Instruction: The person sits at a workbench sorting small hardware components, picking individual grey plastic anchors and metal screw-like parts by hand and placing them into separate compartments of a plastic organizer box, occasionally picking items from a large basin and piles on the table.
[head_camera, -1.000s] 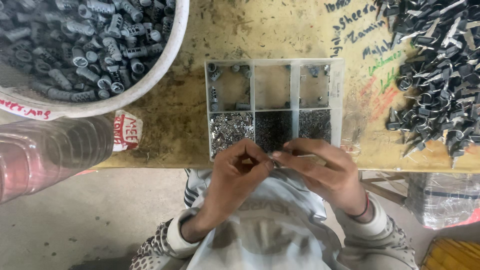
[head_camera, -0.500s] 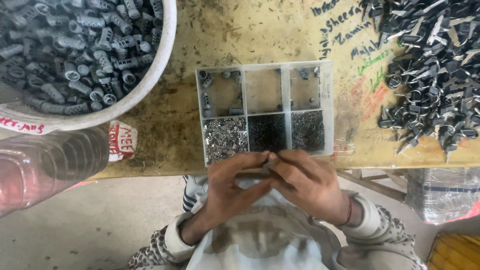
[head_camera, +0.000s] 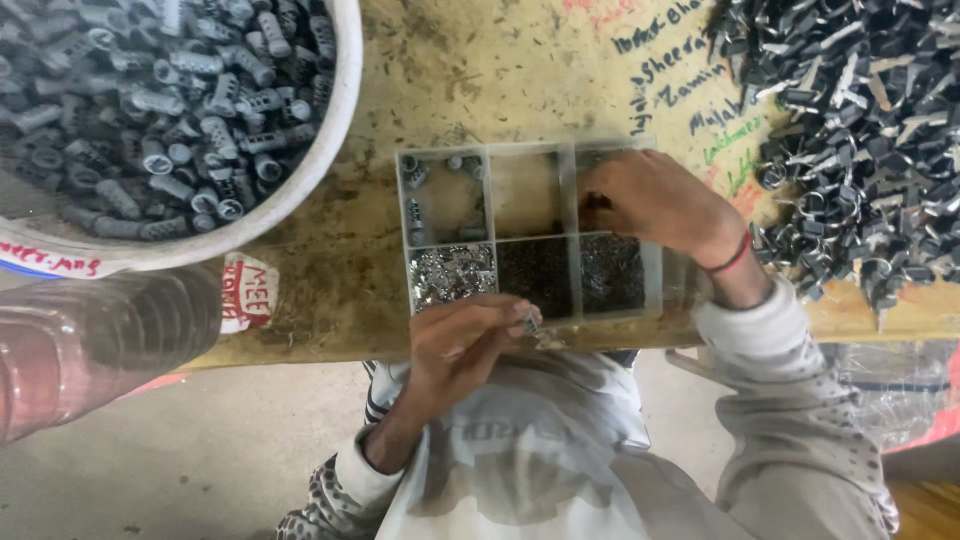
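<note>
- At the near edge of the counter (head_camera: 330, 260), in the head view, a clear compartment tray (head_camera: 655, 300) sits with six cells: three far cells holding a few grey pieces, three near cells filled with tiny metal parts, silvery on the left and darker in the middle and on the right.
- The left hand (head_camera: 462, 345) hovers just off the counter's edge, below the tray; its fingers (head_camera: 505, 318) are pinched together on a small metal part (head_camera: 531, 322), which pokes out towards the tray's middle near cell.
- The right hand (head_camera: 650, 200) reaches into the far right cell of the tray; its fingertips are hidden under the hand, so I cannot tell whether they are apart or closed on anything.
- To do this step well, I judge the left pinch should stay firm and level, since the part is tiny and a slip would send it off the edge to the floor.
- The right hand would do best picking a single piece and lifting straight up, clear of the cell walls, so the light tray is not nudged.
- A white tub (head_camera: 335, 130) of grey ribbed plugs (head_camera: 150, 110) stands to the left, and a heap of dark clips (head_camera: 860, 150) lies to the right, both apart from the hands.
</note>
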